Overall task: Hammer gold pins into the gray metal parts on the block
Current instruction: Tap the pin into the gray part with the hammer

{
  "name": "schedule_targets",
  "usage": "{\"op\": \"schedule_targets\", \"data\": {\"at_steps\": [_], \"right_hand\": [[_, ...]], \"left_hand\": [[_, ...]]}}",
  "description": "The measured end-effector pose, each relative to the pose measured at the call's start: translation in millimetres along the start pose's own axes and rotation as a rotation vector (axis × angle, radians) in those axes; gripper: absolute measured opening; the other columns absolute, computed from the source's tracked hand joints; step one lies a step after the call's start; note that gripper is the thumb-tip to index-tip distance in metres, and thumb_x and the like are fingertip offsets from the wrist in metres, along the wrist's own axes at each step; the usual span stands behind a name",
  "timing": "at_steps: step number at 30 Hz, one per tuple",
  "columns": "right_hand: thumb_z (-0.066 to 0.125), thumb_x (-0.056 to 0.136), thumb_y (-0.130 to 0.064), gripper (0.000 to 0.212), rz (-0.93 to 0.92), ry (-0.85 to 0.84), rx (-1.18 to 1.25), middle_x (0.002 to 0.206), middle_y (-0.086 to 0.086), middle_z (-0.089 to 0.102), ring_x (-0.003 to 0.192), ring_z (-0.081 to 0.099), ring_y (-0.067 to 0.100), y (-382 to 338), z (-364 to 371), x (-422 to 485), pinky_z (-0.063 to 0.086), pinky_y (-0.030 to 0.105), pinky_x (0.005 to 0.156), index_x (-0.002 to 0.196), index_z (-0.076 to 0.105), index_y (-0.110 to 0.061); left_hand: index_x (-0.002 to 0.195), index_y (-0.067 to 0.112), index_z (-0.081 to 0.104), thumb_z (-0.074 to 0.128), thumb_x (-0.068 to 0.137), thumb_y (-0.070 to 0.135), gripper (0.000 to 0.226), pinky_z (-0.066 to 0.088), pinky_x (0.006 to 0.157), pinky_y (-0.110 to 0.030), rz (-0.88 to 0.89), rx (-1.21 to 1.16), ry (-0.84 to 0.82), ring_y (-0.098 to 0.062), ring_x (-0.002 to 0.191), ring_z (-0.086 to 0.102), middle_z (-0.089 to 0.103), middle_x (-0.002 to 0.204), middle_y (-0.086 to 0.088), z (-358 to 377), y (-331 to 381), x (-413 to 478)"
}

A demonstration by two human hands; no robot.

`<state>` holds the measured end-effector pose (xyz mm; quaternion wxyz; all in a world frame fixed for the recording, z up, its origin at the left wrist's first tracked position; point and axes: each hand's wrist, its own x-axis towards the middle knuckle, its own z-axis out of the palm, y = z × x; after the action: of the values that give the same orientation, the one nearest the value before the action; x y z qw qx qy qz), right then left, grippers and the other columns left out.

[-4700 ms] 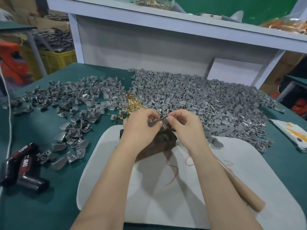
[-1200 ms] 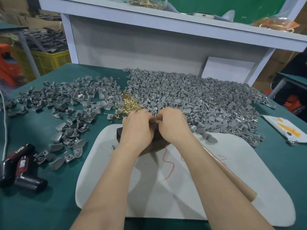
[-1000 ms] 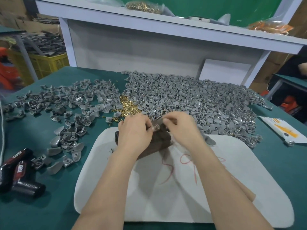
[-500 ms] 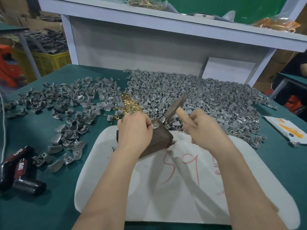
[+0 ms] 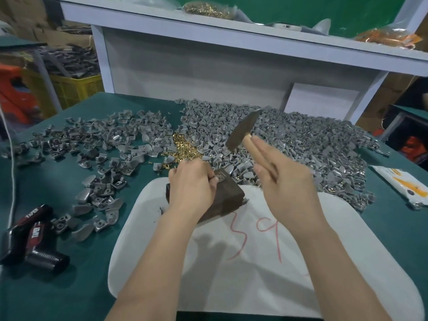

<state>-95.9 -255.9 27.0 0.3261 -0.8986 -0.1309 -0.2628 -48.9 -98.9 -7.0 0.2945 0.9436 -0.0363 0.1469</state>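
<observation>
1. Far left on the green counter lie scattered gray parts. Beside them, nearer the middle, is the small pile of gold pins.
2. My left hand rests on the dark block, which sits on the white pad. Its grip is closed, fingertips pinching the gray metal part on the block's top far corner. I cannot tell whether a pin is seated in it.
3. The hammer is raised above and behind the block, its head blurred.
4. My right hand has its grip clamped on the wooden handle, forefinger laid along it.
5. Further right, the large heap of gray parts lies just behind the pad.
6. Risks: the fingertips touch the part, so a blow slightly off line would hit them. A glancing strike could bend the pin or kick the part off the corner. The block could also shift on the pad if my left hand loosens.
</observation>
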Motion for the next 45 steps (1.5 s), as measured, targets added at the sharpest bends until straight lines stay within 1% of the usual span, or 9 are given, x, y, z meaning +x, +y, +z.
{"op": "schedule_targets", "data": {"at_steps": [6,10,13,16,21,25,33,40,45], "right_hand": [[0.055,0.092,-0.013,0.051,0.030,-0.213,-0.155,0.125,-0.029,0.055,0.111,0.054,-0.002,-0.3,5.6,-5.0,0.038,0.009,0.085,0.133,0.048,-0.043],[0.055,0.090,-0.006,0.053,-0.027,-0.001,-0.028,0.116,-0.044,0.045,0.105,0.044,-0.027,-5.2,0.7,2.7,0.034,0.001,0.095,0.133,0.050,-0.035],[0.053,0.090,-0.007,0.052,-0.032,-0.130,-0.093,0.127,-0.030,0.051,0.113,0.051,-0.010,-6.8,3.7,0.0,0.033,0.002,0.097,0.130,0.051,-0.041],[0.056,0.090,-0.012,0.051,0.029,-0.260,-0.172,0.124,-0.030,0.054,0.117,0.033,-0.009,-4.1,3.5,2.4,0.018,-0.015,0.075,0.132,0.050,-0.040],[0.057,0.089,-0.003,0.051,-0.006,0.051,-0.032,0.105,-0.051,0.037,0.095,0.036,-0.038,-10.3,-4.3,7.2,0.023,-0.012,0.084,0.133,0.052,-0.029],[0.058,0.089,-0.008,0.053,0.064,-0.027,-0.112,0.119,-0.026,0.060,0.105,0.059,0.001,-8.2,-0.3,1.7,0.035,0.005,0.083,0.132,0.051,-0.037],[0.057,0.089,-0.012,0.051,0.114,-0.119,-0.107,0.127,-0.017,0.059,0.116,0.057,0.013,-1.1,2.0,-2.2,0.044,0.034,0.099,0.132,0.049,-0.039],[0.055,0.089,-0.010,0.056,0.020,-0.095,-0.139,0.126,-0.034,0.048,0.112,0.052,0.000,-5.7,4.2,-8.1,0.034,0.010,0.095,0.134,0.047,-0.042],[0.053,0.092,-0.014,0.053,0.056,-0.208,-0.203,0.127,-0.033,0.051,0.116,0.052,-0.002,-7.5,1.1,-3.7,0.034,0.010,0.094,0.132,0.046,-0.047]], "left_hand": [[0.089,0.023,0.070,0.059,0.090,0.028,0.012,0.036,0.090,-0.039,-0.009,0.034,0.001,-0.027,0.104,0.049,0.066,0.099,0.001,-0.7,1.2,-0.2],[0.082,0.022,0.069,0.062,0.089,0.025,0.011,0.034,0.090,-0.039,-0.001,0.014,0.023,-0.026,0.104,0.051,0.066,0.096,0.001,0.2,0.7,-1.2],[0.083,0.022,0.070,0.061,0.089,0.025,0.011,0.033,0.089,-0.039,-0.008,0.022,0.017,-0.025,0.104,0.051,0.066,0.096,0.002,0.2,1.1,-0.4],[0.087,0.024,0.071,0.060,0.090,0.026,0.012,0.032,0.089,-0.039,-0.010,0.032,0.012,-0.025,0.106,0.049,0.065,0.099,0.004,-0.1,-0.1,0.1],[0.080,0.023,0.068,0.063,0.088,0.026,0.010,0.032,0.090,-0.039,-0.016,0.002,0.033,-0.025,0.104,0.051,0.065,0.097,0.003,1.0,-0.8,0.1],[0.083,0.021,0.068,0.061,0.089,0.026,0.010,0.031,0.089,-0.038,-0.005,0.008,0.033,-0.026,0.105,0.050,0.064,0.100,0.001,2.8,-1.8,-0.3],[0.082,0.029,0.057,0.061,0.088,0.030,0.007,0.028,0.087,-0.036,-0.072,-0.025,-0.020,-0.024,0.110,0.047,0.057,0.108,0.002,1.2,-0.9,-0.1],[0.085,0.022,0.067,0.061,0.089,0.025,0.008,0.027,0.086,-0.035,-0.055,-0.031,-0.001,-0.025,0.109,0.048,0.061,0.107,0.001,2.3,-1.3,0.3],[0.082,0.025,0.067,0.060,0.090,0.025,0.010,0.028,0.092,-0.037,-0.071,-0.029,-0.016,-0.023,0.109,0.050,0.063,0.107,0.005,1.2,0.0,1.3]]}}
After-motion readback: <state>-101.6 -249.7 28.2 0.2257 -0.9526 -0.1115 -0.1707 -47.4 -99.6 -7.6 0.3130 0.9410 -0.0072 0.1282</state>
